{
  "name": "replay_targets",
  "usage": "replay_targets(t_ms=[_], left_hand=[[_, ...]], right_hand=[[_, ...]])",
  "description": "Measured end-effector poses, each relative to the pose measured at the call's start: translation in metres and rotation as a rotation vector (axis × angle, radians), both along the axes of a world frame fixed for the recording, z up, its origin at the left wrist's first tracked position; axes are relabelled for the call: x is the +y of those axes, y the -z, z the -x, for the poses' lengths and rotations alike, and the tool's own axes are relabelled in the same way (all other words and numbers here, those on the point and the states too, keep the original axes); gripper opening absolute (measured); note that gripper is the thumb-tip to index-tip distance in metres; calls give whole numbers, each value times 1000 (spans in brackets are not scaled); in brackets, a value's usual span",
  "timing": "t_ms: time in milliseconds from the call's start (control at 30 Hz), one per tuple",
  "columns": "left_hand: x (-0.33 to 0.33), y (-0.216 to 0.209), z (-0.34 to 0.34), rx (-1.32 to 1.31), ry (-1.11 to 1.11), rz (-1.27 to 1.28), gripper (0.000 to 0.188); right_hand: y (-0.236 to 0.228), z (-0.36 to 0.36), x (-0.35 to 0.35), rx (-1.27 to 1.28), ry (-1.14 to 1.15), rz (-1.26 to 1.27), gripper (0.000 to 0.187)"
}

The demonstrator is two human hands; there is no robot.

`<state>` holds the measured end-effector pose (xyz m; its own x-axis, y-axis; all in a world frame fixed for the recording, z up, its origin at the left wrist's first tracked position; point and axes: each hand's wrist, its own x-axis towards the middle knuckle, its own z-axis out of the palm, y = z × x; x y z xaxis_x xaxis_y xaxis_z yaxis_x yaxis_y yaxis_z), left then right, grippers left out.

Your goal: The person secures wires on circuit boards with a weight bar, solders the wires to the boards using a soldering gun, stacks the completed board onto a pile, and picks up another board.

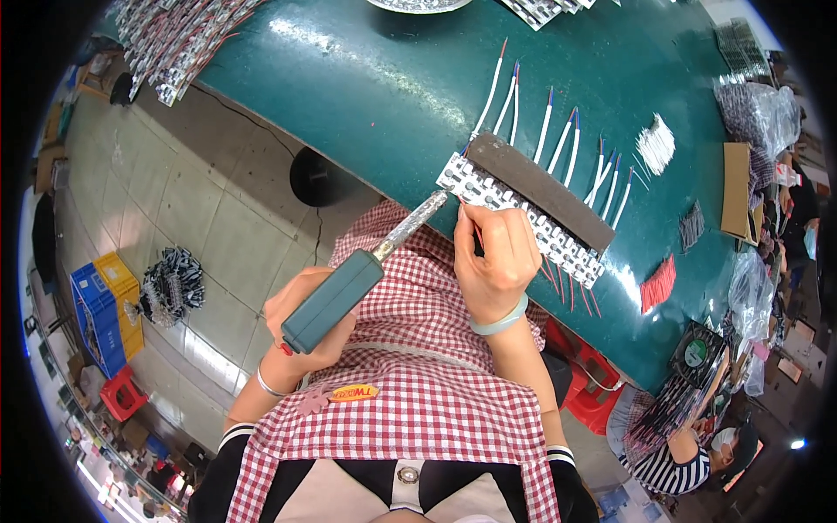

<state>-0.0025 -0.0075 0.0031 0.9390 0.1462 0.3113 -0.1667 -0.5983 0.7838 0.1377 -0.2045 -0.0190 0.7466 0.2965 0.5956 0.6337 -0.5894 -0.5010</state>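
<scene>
Checked apron [410, 427] nearest; right fingers [495, 228] partly hide red wire [479, 235].

Dark bar [542, 192] hides part of white boards [558, 244] — contact at iron tip [441, 199] too small to tell.

Room across the green tabletop [349, 96], left of the white wires [544, 125]! But they fence the far side, a dark bar [540, 190] overlies the circuit boards [558, 237], a soldering iron [334, 298] crowds their left end.

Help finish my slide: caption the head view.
Left hand holds a green-handled soldering iron near the end of a white board strip; right hand pinches a thin red wire.
</scene>
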Motion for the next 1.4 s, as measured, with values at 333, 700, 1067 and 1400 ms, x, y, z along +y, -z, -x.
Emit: replay_targets(t_ms=[333, 700, 1067, 1400], left_hand=[[-3, 3, 0, 38, -24, 38, 21], [-6, -12, 0, -29, -56, -50, 20], [-12, -7, -4, -1, -20, -51, 22], [-13, -10, -3, 2, -42, -96, 22]], right_hand=[[-1, -1, 0, 9, -2, 12, 23], [2, 0, -1, 11, 0, 3, 21], [6, -2, 0, -2, 21, -18, 21], [8, -2, 3, -18, 34, -16, 22]])
